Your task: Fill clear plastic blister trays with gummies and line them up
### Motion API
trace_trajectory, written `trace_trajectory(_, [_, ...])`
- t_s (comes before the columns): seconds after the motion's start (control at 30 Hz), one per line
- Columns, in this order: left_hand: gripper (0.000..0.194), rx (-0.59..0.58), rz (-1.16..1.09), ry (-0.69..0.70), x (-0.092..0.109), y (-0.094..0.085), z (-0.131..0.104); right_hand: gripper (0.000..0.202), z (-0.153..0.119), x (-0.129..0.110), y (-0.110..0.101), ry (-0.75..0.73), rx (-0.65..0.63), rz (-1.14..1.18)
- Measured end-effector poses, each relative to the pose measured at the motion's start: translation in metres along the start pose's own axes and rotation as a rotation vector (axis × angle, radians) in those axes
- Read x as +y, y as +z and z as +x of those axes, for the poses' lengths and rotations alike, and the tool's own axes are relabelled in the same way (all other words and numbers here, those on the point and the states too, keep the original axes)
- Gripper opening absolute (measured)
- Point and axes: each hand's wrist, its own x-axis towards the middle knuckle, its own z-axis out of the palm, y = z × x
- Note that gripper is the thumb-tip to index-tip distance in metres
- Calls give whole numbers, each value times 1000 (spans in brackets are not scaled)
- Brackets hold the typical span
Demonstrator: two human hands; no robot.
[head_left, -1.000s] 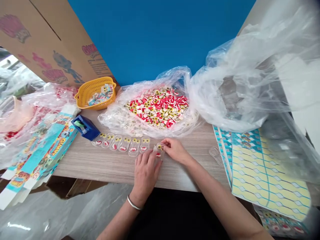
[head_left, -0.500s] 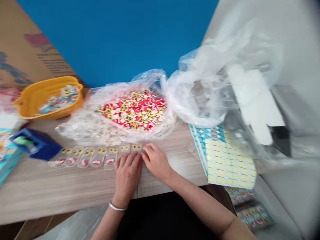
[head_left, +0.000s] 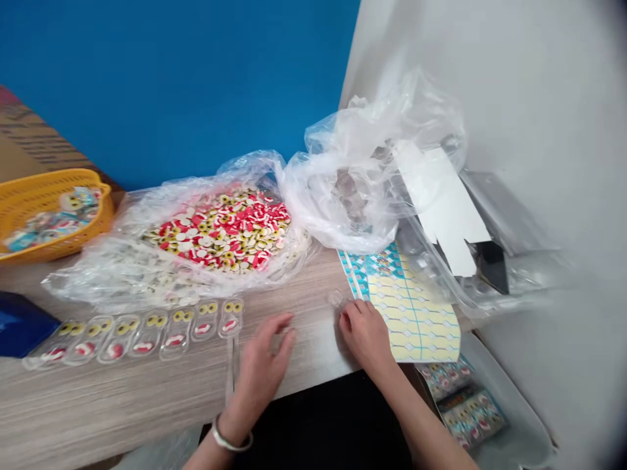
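Observation:
Several small clear plastic trays [head_left: 175, 334] stand in a row on the wooden table, each with two yellow eye pieces and a red-and-white piece. To the right of the row my left hand [head_left: 267, 356] hovers, thumb and fingers apart, nothing between them. My right hand [head_left: 365, 333] rests near the left edge of the yellow sheet [head_left: 416, 313], its fingers curled; a small clear piece [head_left: 336, 298] lies by its fingertips, and whether it is gripped is hidden. Behind the row, an open plastic bag [head_left: 196, 284] holds a heap of red, white and yellow pieces [head_left: 230, 228].
At the far left are a yellow basket [head_left: 63, 245] of small packets and a blue holder [head_left: 24, 324]. Another clear bag [head_left: 313, 209], white card [head_left: 441, 202] and plastic wrap stand at the back right. A bin [head_left: 519, 418] with packed cards is below the table.
The view has turned right. My hands have parted: my left hand has lifted off the end of the row and opened, and my right hand has moved right to the yellow sheet.

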Motion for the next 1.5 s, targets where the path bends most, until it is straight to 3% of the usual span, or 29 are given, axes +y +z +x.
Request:
trace_trajectory(0.1, [55, -128, -369, -177, 10, 30, 7, 11, 3, -40, -4, -53, -4, 231])
trace_trajectory(0.17, [55, -106, -516, -208, 11, 35, 13, 8, 9, -66, -13, -143, -36, 367])
trace_trajectory(0.27, [45, 53, -621, -223, 12, 23, 24, 10, 35, -88, -30, -284, -188, 600])
trace_trajectory(0.37, [44, 171, -714, -263, 12, -2, 36, 14, 85, -92, -38, -295, -285, 736])
trace_trajectory(0.47, [49, 223, -784, -320, 13, -21, 46, 19, 147, -94, -22, -291, -211, 625])
trace_trajectory(0.57, [51, 256, -798, -348, 14, -29, 51, 29, 202, -105, 8, -358, -268, 432])
trace_trajectory(0.73, [52, 253, -823, -386, 11, -34, 52, 28, 243, -119, 44, -445, -418, 134])
trace_trajectory(0.87, [56, 232, -854, -413, 11, -40, 55, 17, 242, -115, 51, -435, -344, 208])
trace_trajectory(1.1, [51, 109, -1017, -476, 24, -44, 63, 8, 224, -97, 52, -349, -146, 645])
trace_trajectory(1.3, [45, 112, -1051, -482, 31, -42, 64, 11, 203, -100, 28, -133, -220, 1002])
trace_trajectory(1.43, [48, 93, -1067, -431, 29, -36, 64, 10, 164, -115, 4, -199, -383, 1133])
trace_trajectory(1.5, [47, 120, -1044, -398, 27, -32, 63, 4, 145, -121, 0, -290, -339, 1016])
